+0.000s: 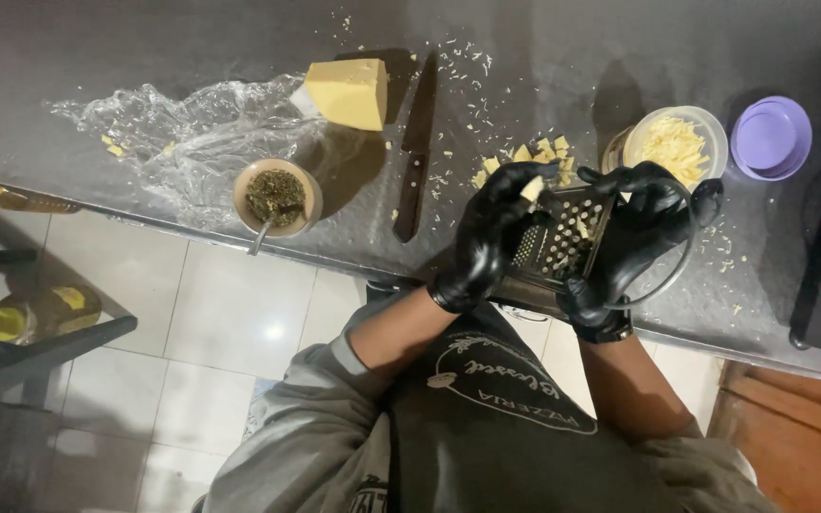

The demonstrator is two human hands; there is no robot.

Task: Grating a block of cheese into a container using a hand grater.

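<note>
A cheese block (347, 91) and a knife (415, 152) are seen left of the grater (563, 242) on the counter (144, 57). A small cheese piece (531, 188) is pinched against the grater by the left hand (491, 233); the grater is gripped by the right hand (634, 233). A tub of shreds (674, 144) sits just behind the grater.

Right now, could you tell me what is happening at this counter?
A person in black gloves is grating cheese. The left hand presses a small cheese piece against a metal grater, which the right hand steadies. Small cheese chunks lie beside it, and a tub of grated cheese stands behind. A cheese block, a knife and a cup of herbs rest on the dark counter.
</note>
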